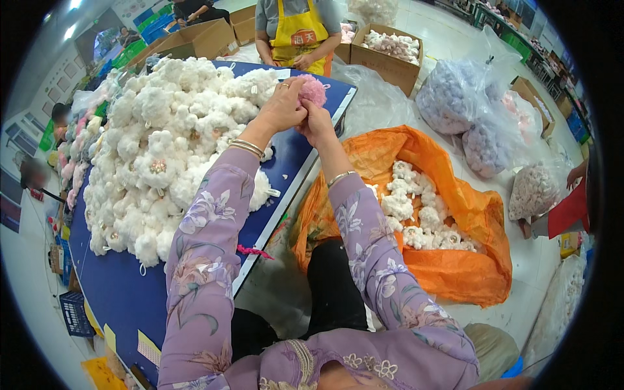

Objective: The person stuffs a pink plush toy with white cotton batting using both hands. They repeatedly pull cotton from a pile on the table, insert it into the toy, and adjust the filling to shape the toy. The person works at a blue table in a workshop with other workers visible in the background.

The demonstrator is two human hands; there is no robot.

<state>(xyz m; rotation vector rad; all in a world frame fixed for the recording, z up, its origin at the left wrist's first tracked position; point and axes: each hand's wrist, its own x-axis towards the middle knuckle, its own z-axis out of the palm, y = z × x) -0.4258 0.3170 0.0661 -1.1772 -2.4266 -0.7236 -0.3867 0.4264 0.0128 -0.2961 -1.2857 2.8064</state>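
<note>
Over the far right corner of the blue table point(123, 305), both my hands are together at a pink fluffy pompom point(312, 91) with a small white loop at its side. My left hand point(284, 107) is closed against the pompom's left side. Just below it, my right hand point(317, 123) has its fingers pinched at the pompom's lower edge; the fingertips are partly hidden. Left of my hands rises a large heap of white fluffy plush pieces point(162, 143), some with white loops or shiny ornaments.
An open orange sack point(455, 260) holding white plush pieces point(403, 195) stands right of the table. A person in a yellow apron point(299, 32) is at the far edge. Cardboard boxes point(390, 65) and clear bags of lilac plush point(448, 97) lie beyond. A pink cord point(255, 251) lies at the table edge.
</note>
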